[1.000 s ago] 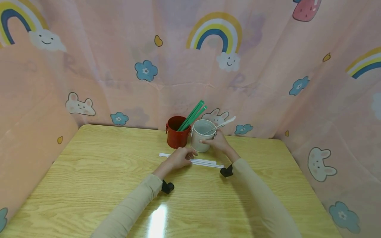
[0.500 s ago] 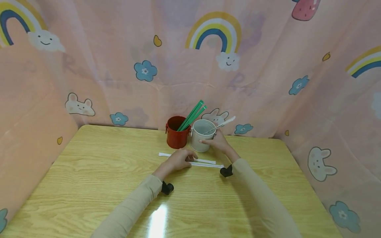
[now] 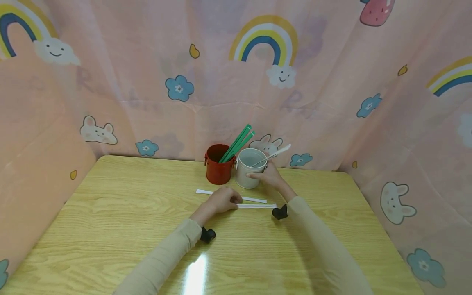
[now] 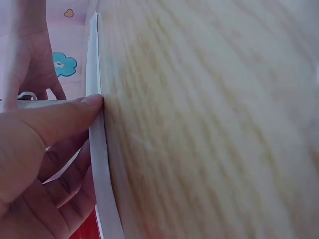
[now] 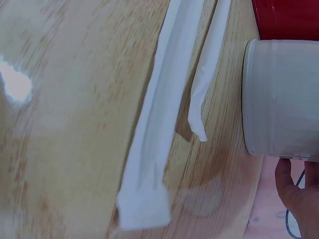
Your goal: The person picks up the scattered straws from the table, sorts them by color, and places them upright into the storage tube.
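Two white paper-wrapped straws lie on the wooden table in the head view. My left hand pinches the nearer wrapped straw between thumb and fingers, low at the tabletop. Just behind that hand is the farther wrapped straw, its middle hidden by the hand. My right hand holds the side of a white metal pail, thumb across its front and the other fingers mostly hidden behind. One white wrapped straw leans out of this pail. In the right wrist view the nearer straw's crimped end shows large.
Left of the white pail stands a red metal pail with several green straws leaning right. A pink patterned curtain hangs behind the wooden table. Black wrist mounts sit under both wrists.
The left hand has shifted slightly toward me, and the nearer straw has come away from the farther one, widening the gap. The right hand and both pails stay in place.
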Demonstrator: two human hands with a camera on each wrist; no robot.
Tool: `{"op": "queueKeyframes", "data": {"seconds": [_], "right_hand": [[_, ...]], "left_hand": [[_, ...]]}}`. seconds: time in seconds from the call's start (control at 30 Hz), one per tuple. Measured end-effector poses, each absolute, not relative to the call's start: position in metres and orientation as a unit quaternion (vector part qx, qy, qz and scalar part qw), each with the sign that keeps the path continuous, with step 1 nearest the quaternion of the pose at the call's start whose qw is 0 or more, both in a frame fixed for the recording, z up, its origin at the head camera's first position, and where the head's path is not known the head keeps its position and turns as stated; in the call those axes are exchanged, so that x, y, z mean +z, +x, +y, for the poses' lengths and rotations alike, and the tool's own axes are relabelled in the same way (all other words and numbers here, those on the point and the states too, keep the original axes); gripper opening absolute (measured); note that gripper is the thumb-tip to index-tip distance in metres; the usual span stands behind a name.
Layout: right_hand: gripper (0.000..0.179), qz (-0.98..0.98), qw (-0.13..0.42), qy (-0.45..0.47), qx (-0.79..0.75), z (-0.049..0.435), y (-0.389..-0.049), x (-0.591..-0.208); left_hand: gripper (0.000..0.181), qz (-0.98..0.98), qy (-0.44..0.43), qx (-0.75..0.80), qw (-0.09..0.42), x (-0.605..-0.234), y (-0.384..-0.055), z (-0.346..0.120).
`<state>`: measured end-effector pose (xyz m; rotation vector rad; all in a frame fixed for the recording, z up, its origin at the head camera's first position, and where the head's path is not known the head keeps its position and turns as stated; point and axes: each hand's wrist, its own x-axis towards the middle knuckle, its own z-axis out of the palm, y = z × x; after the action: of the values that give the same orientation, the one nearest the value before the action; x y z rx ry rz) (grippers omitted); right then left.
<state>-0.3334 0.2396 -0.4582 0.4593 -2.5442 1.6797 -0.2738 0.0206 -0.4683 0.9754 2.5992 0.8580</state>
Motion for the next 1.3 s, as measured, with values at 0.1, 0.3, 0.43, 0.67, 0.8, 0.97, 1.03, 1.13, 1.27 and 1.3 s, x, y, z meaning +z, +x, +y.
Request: {"op": "queueKeyframes", "data": {"seconds": [0.1, 0.3, 0.43, 0.67, 0.8, 0.97, 1.03, 1.13, 1.27, 1.3], "right_hand": [[0.093, -0.824, 0.033, 0.153, 0.544, 0.239, -0.333, -0.459], [0.093, -0.821, 0.035, 0.156, 0.548, 0.24, -0.333, -0.458], [0.093, -0.82, 0.029, 0.151, 0.551, 0.241, -0.334, -0.458], [0.093, -0.821, 0.028, 0.15, 0.55, 0.241, -0.335, -0.459], [0.092, -0.823, 0.029, 0.149, 0.547, 0.24, -0.335, -0.459], [0.092, -0.824, 0.03, 0.146, 0.546, 0.238, -0.335, -0.459], [0.092, -0.823, 0.03, 0.148, 0.547, 0.238, -0.335, -0.46], [0.091, -0.819, 0.03, 0.155, 0.552, 0.239, -0.336, -0.46], [0.091, -0.816, 0.028, 0.162, 0.554, 0.24, -0.337, -0.461], [0.091, -0.814, 0.027, 0.163, 0.556, 0.24, -0.336, -0.461]], "left_hand": [[0.018, 0.895, 0.327, 0.279, 0.122, -0.468, -0.273, 0.018], [0.018, 0.909, 0.307, 0.252, 0.125, -0.46, -0.271, 0.01], [0.018, 0.915, 0.298, 0.245, 0.118, -0.459, -0.27, 0.01], [0.014, 0.916, 0.293, 0.247, 0.118, -0.463, -0.27, 0.012], [0.011, 0.917, 0.293, 0.24, 0.124, -0.462, -0.27, 0.007], [0.011, 0.921, 0.287, 0.241, 0.108, -0.457, -0.27, -0.002], [0.011, 0.918, 0.289, 0.252, 0.099, -0.454, -0.27, -0.005], [0.012, 0.913, 0.284, 0.277, 0.098, -0.449, -0.271, -0.008], [0.013, 0.908, 0.269, 0.303, 0.103, -0.443, -0.272, -0.011], [0.013, 0.908, 0.266, 0.308, 0.102, -0.442, -0.272, -0.012]]}}
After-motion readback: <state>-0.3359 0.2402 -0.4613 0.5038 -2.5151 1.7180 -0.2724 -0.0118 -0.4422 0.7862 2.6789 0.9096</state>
